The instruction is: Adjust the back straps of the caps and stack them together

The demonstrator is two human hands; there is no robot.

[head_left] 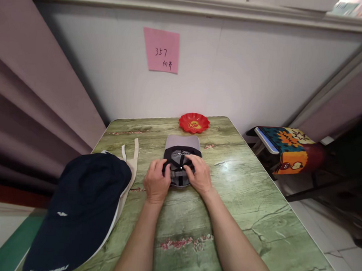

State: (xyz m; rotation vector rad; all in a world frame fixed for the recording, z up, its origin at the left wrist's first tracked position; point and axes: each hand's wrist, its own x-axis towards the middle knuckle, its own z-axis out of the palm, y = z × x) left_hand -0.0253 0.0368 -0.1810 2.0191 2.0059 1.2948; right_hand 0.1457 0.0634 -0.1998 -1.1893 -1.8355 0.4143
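Grey cap (pixel 179 158), one, upturned on table (pixel 247 202), brim far; left hand (pixel 157 181) at left edge, right hand (pixel 200 176) over right, grip cannot be told; step apparently two-handed handling, calling for even hold

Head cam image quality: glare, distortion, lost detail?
Head view: glare whitens the tabletop right of the gray cap; the navy cap looks stretched toward the lower-left corner; the mid-right edge sinks into darkness; writing on the pink note is legible.
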